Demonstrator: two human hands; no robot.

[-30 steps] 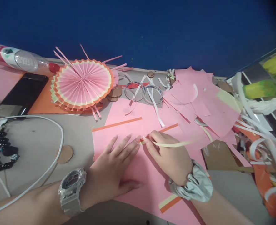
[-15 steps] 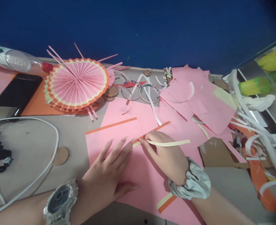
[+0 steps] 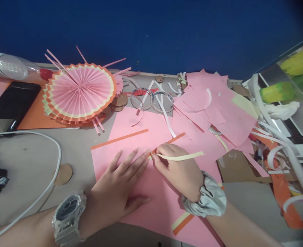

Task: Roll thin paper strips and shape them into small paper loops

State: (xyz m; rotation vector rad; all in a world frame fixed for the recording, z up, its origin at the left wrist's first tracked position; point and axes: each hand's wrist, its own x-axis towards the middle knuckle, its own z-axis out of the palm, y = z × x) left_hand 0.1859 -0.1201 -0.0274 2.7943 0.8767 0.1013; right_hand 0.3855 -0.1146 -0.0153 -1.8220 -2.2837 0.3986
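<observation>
My left hand (image 3: 123,180) lies flat with fingers spread on a pink paper sheet (image 3: 151,202), its fingertips touching an orange edge strip. My right hand (image 3: 178,164) pinches a pale yellow paper strip (image 3: 189,156) between thumb and forefinger, close to the left fingertips. The strip's free end sticks out to the right over the back of my hand. One end rests along the orange strip (image 3: 177,138), partly hidden by my fingers. Another orange strip (image 3: 120,139) borders the sheet at the upper left. Near the bottom, a yellow and orange edge (image 3: 182,223) shows.
A pleated paper rosette (image 3: 80,91), a phone (image 3: 14,103) and a bottle (image 3: 14,67) lie at the left. A white cable (image 3: 60,151) loops beside a cardboard disc (image 3: 63,174). Tape rolls (image 3: 163,102) sit behind. Pink scraps (image 3: 213,106) and strips crowd the right.
My right hand has slid slightly left along the yellow strip, closer to the left fingertips. My left hand stays pressed on the sheet. The view has shifted a little.
</observation>
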